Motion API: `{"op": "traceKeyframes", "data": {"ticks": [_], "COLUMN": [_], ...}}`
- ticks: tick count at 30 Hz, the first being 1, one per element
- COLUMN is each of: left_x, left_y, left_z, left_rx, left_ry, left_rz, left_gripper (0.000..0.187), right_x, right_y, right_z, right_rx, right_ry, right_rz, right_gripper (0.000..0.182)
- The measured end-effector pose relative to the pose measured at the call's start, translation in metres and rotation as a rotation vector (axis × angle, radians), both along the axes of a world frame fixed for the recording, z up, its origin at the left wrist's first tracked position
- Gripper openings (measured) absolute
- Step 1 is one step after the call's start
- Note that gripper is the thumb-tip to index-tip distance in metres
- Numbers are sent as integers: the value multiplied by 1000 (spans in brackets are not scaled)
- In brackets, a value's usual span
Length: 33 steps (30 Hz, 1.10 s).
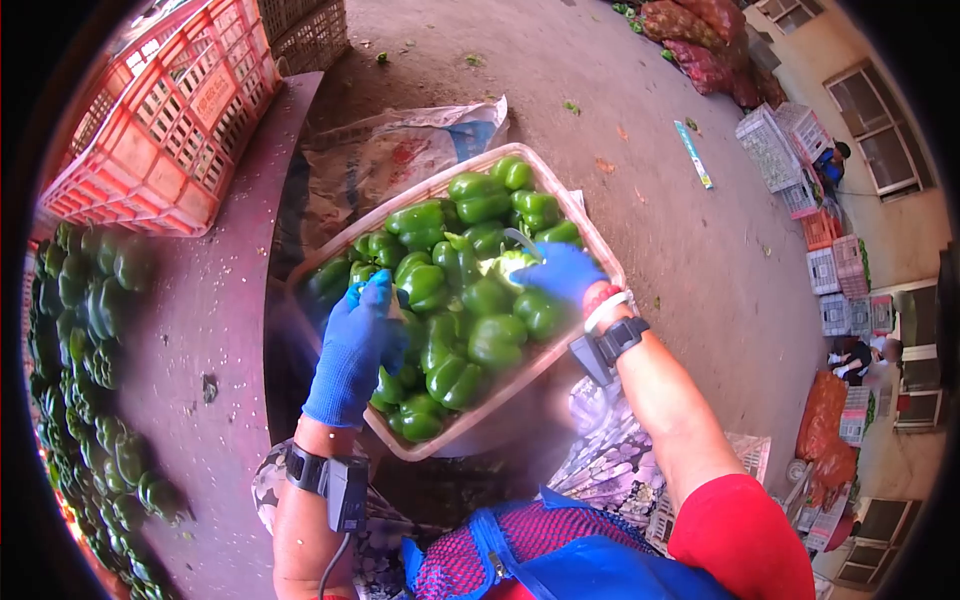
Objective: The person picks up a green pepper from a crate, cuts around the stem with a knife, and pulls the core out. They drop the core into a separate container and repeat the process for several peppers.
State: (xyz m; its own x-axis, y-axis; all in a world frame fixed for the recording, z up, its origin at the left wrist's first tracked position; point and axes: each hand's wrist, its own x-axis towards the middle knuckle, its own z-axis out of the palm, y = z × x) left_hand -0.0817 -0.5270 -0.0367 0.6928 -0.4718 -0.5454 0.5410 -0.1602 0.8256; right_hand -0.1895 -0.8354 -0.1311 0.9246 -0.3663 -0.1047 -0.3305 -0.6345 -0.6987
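A pale pink plastic crate (pixel 596 235) full of green bell peppers (pixel 497 341) sits in front of me. My left hand (pixel 362 325), in a blue knit glove, is over the crate's left side with its fingers curled closed and a pale bit showing beside them. My right hand (pixel 562 272), also gloved in blue, reaches in from the right, fingers bent together. A thin curved piece (pixel 523 243) sticks out by its fingertips, next to a pale, whitish-green pepper piece (pixel 511 264). I cannot tell what each hand grips.
On the left, a red plastic crate (pixel 195 120) stands on a ledge (pixel 215 330), with a heap of green peppers (pixel 100 300) beyond it. A printed sack (pixel 400 150) lies behind my crate. Far right are stacked crates (pixel 770 150), filled red sacks (pixel 700 40) and people.
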Motion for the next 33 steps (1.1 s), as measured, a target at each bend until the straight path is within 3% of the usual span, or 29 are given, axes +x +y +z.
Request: {"op": "traceKeyframes", "data": {"ticks": [1,4,8,9,12,16,20,23,25,28,29,32,33], "left_x": [1,2,1,0,2,2,-3,-5,-3,-2,-4,-34,-48], "left_y": [0,1,2,1,1,3,4,5,7,41,64,162,197], "left_z": [-1,-1,0,0,-1,3,0,-6,-6,11,23,67,79], "left_rx": [-2,-12,-28,-25,-19,-18,-58,-73,-99,-183,-248,-154,-54], "left_ry": [-7,-5,-1,1,3,16,-3,-22,-108,-164,-151,-155,-166], "left_rz": [4,28,26,22,15,-1,-34,-46,-58,-66,-79,119,216], "left_gripper": [47,46,45,45,44,43,40,39,36,31,30,26,25], "right_x": [-2,2,1,-2,-15,-10,1,6,3,-1,1,3,-2], "right_y": [1,-13,-15,-11,20,27,20,16,-1,-3,-13,3,-26], "right_z": [-2,1,5,6,-1,20,8,0,-6,33,15,51,8], "right_rx": [111,607,-123,-315,-546,-270,-194,-193,-156,-11,66,226,190], "right_ry": [10,166,-179,-59,64,108,165,208,74,118,71,370,372], "right_rz": [8,-421,-374,-150,-133,22,-60,-109,142,238,324,109,-57], "right_gripper": [53,50,47,53,56,50,38,43,59,67,69,65,43]}}
